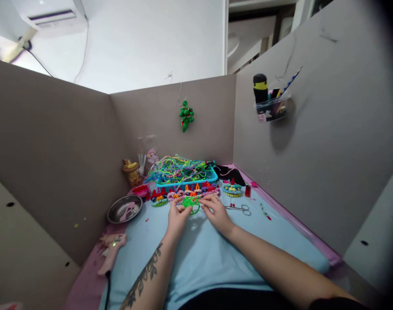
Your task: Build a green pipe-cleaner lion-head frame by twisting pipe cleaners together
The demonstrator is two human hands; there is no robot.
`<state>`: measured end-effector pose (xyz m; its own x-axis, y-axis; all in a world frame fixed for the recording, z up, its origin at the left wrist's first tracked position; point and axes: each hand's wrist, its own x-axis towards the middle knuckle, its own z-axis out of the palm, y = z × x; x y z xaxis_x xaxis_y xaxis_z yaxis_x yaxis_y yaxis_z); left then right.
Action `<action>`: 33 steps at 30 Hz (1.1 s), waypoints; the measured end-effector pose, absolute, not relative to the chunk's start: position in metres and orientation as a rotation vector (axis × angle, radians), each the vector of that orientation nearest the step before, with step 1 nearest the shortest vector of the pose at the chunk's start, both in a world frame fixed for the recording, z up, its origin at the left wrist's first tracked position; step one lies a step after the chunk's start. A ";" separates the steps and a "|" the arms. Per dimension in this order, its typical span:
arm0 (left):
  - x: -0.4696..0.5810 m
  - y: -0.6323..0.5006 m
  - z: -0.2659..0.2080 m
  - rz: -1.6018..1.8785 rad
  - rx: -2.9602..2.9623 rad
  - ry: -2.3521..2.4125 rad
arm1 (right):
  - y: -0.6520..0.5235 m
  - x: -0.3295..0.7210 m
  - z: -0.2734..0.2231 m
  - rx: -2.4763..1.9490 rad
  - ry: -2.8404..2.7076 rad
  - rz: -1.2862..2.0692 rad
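Above the blue cloth, both hands hold a small bright green piece (190, 202) that looks like bent fuzzy craft stems, with a loop hanging at its lower right. My left hand (178, 214) pinches it from the left between thumb and fingers. From the right, my right hand (217, 212) has its fingertips closed at the piece's edge, near a bit of red. Just behind the hands stands a row of colourful fuzzy figures (159, 196). Small scissors (242, 209) lie right of my right hand.
A blue basket (212, 175) heaped with coloured stems stands at the back. On the left are a metal bowl (111, 214), a pink glue gun (112, 254) with a cord, and a yellow-lidded jar (132, 173). A clear holder (273, 108) hangs on the right panel.
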<state>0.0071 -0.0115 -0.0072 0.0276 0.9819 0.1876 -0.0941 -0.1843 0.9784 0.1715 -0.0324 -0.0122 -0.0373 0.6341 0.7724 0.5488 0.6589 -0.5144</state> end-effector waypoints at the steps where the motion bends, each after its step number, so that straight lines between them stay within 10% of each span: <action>1: 0.007 -0.011 -0.007 1.355 1.293 1.013 | -0.032 0.171 -0.013 -0.962 -1.717 0.084; 33: 0.011 -0.012 -0.011 1.194 1.345 0.867 | -0.025 0.170 -0.020 -1.039 -1.634 0.695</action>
<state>0.0109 -0.0116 -0.0112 0.2285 0.9579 0.1736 -0.1310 -0.1464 0.9805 0.1699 -0.0250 -0.0199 -0.0932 0.8872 0.4519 0.2897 0.4584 -0.8402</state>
